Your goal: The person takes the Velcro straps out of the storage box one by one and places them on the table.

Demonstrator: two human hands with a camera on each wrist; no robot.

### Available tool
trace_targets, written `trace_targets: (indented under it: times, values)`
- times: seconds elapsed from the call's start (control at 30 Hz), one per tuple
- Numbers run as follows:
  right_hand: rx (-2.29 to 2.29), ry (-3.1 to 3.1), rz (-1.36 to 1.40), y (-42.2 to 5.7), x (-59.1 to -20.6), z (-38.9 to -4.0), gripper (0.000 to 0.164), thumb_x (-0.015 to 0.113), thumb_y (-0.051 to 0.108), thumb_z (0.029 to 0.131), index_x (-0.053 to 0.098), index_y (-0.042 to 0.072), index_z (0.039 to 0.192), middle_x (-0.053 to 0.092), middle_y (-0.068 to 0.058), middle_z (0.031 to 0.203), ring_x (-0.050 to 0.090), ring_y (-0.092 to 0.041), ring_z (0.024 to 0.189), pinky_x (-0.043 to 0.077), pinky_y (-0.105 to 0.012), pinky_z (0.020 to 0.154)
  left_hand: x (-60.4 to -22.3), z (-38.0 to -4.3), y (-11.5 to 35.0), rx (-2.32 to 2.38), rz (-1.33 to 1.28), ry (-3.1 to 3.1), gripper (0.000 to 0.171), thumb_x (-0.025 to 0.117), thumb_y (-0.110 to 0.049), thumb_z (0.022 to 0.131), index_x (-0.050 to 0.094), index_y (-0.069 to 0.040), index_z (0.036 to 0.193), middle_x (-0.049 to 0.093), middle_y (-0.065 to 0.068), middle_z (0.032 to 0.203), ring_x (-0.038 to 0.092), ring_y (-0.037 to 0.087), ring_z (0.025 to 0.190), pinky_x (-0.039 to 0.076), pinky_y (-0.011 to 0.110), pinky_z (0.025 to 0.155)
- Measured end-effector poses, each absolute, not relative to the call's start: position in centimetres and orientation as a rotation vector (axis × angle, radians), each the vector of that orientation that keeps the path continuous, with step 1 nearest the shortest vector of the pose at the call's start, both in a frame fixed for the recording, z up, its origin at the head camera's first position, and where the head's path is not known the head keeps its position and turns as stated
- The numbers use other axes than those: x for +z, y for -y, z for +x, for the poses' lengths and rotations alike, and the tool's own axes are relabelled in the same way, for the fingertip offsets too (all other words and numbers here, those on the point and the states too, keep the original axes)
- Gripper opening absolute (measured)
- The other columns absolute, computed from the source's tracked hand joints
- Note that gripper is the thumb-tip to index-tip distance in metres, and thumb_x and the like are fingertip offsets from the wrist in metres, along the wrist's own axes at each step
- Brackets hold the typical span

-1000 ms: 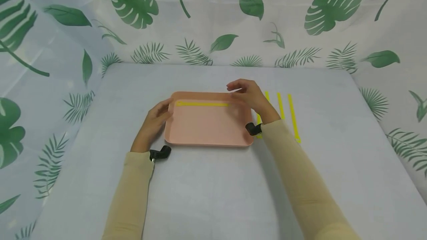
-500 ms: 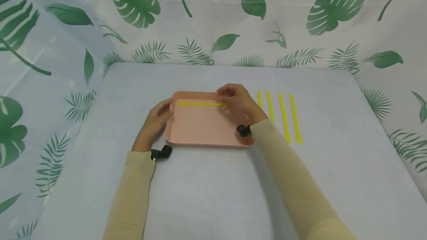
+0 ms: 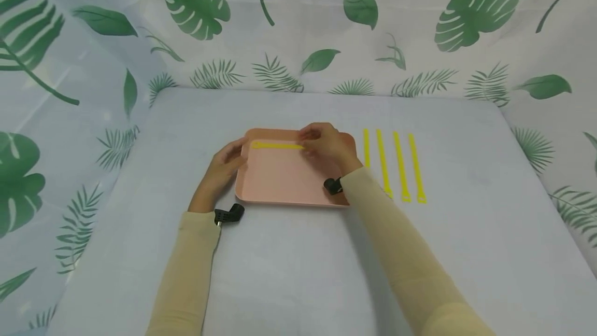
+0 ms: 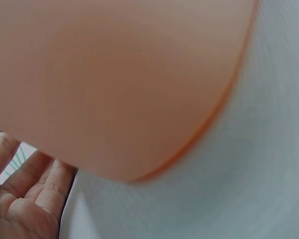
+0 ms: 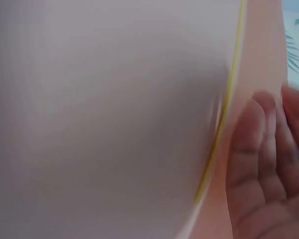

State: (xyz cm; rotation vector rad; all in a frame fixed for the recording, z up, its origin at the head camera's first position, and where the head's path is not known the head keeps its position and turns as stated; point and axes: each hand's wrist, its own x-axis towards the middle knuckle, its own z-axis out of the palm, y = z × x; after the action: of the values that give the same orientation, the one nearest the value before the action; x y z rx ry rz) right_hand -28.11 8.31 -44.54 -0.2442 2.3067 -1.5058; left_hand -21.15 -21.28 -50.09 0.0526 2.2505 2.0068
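Observation:
A shallow pink tray (image 3: 280,183) lies on the table. My left hand (image 3: 220,171) holds its left edge, with the thumb over the rim; in the left wrist view some fingertips are hidden behind the tray. Along the back wall inside the tray runs a thin yellow strap (image 3: 275,145) with a wider head at its left end. Over the strap's right part hovers my right hand (image 3: 327,144), fingers loosely bent. The right wrist view shows those fingers (image 5: 249,129) beside the strap (image 5: 234,69), apart from it.
Several more yellow straps (image 3: 400,162) lie side by side to the right of the tray, slotted heads toward me. White cloth covers the table (image 3: 289,263), and a leaf-printed curtain (image 3: 298,19) stands behind and at both sides.
My right hand has moved left and slightly down, from the tray's back right corner along the strap. The left hand stays at the tray's left edge.

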Motion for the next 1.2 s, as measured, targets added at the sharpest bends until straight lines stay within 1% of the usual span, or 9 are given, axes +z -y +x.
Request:
trace_targets:
  times: [0.07, 0.17, 0.27, 0.47, 0.7, 0.83, 0.93, 1.07, 1.2]
  values:
    - [-1.499, -2.338, -0.216, -8.0, -44.7, -28.0, 0.029, 0.066, -0.007, 0.099, 0.072, -0.004, 0.128, 0.074, -0.022, 0.124, 0.071, -0.026, 0.1, 0.059, -0.026, 0.078, -50.1, -21.1, 21.3, 2.007, 0.053, -2.252, 0.057, 0.059, -0.004, 0.108, 0.044, 0.002, 0.162, 0.049, 0.026, 0.161, 0.049, 0.037, 0.145, 0.045, 0.029, 0.115]
    - [-1.509, -2.354, -0.165, -7.5, -45.1, -28.0, 0.029, 0.063, -0.01, 0.097, 0.074, -0.006, 0.124, 0.075, -0.022, 0.122, 0.07, -0.027, 0.103, 0.058, -0.026, 0.08, -50.2, -21.1, 21.4, 2.004, 0.065, -2.26, 0.057, 0.059, -0.004, 0.107, 0.044, 0.002, 0.162, 0.05, 0.027, 0.16, 0.05, 0.038, 0.145, 0.046, 0.028, 0.113]
    - [-1.525, -2.355, -0.132, -7.2, -45.6, -28.0, 0.026, 0.064, -0.011, 0.097, 0.074, -0.007, 0.121, 0.075, -0.022, 0.12, 0.071, -0.026, 0.103, 0.059, -0.025, 0.082, -50.2, -21.2, 21.4, 2.003, 0.068, -2.261, 0.057, 0.06, -0.004, 0.107, 0.045, 0.002, 0.162, 0.05, 0.027, 0.16, 0.05, 0.039, 0.145, 0.046, 0.032, 0.116]
    - [-1.508, -2.409, -0.087, -6.8, -45.9, -28.0, 0.026, 0.066, -0.012, 0.092, 0.076, -0.004, 0.116, 0.077, -0.019, 0.115, 0.068, -0.021, 0.095, 0.056, -0.023, 0.077, -50.2, -21.2, 21.4, 2.012, 0.075, -2.247, 0.056, 0.06, -0.004, 0.107, 0.045, 0.001, 0.162, 0.049, 0.024, 0.162, 0.049, 0.038, 0.147, 0.043, 0.04, 0.121]
    - [-1.301, -2.633, -0.108, -6.3, -45.8, -28.0, 0.021, 0.072, -0.009, 0.089, 0.081, 0.001, 0.107, 0.079, -0.014, 0.106, 0.07, -0.023, 0.093, 0.053, -0.025, 0.075, -50.2, -21.1, 21.6, 2.032, 0.097, -2.229, 0.057, 0.06, -0.004, 0.108, 0.044, 0.003, 0.162, 0.047, 0.026, 0.163, 0.047, 0.039, 0.148, 0.045, 0.03, 0.116]
    - [-1.204, -2.697, -0.112, -6.0, -45.5, -27.8, 0.019, 0.073, -0.008, 0.09, 0.08, 0.005, 0.102, 0.079, -0.011, 0.102, 0.068, -0.024, 0.091, 0.051, -0.028, 0.076, -50.2, -21.1, 21.6, 2.031, 0.103, -2.229, 0.057, 0.059, -0.004, 0.108, 0.043, 0.004, 0.162, 0.046, 0.026, 0.163, 0.046, 0.04, 0.149, 0.043, 0.038, 0.121]
    - [-1.195, -2.683, -0.124, -6.0, -45.4, -27.7, 0.02, 0.07, -0.01, 0.088, 0.078, 0.005, 0.101, 0.078, -0.011, 0.102, 0.066, -0.024, 0.091, 0.05, -0.029, 0.077, -50.2, -21.1, 21.6, 2.031, 0.104, -2.234, 0.057, 0.059, -0.004, 0.108, 0.043, 0.004, 0.162, 0.045, 0.026, 0.164, 0.045, 0.04, 0.15, 0.039, 0.047, 0.125]
    - [-1.2, -2.642, -0.155, -6.2, -45.4, -27.5, 0.022, 0.066, -0.012, 0.087, 0.075, 0.003, 0.1, 0.076, -0.012, 0.101, 0.064, -0.024, 0.091, 0.05, -0.029, 0.079, -50.2, -21.2, 21.5, 2.035, 0.103, -2.231, 0.056, 0.059, -0.003, 0.108, 0.043, 0.005, 0.161, 0.045, 0.026, 0.165, 0.045, 0.039, 0.151, 0.039, 0.044, 0.126]
    - [-1.207, -2.597, -0.192, -6.5, -44.9, -27.4, 0.02, 0.067, -0.013, 0.089, 0.074, 0.002, 0.1, 0.076, -0.012, 0.103, 0.064, -0.023, 0.09, 0.051, -0.028, 0.076, -50.2, -21.1, 21.4, 2.03, 0.097, -2.235, 0.056, 0.059, -0.002, 0.108, 0.043, 0.004, 0.162, 0.046, 0.026, 0.164, 0.045, 0.038, 0.151, 0.04, 0.04, 0.124]
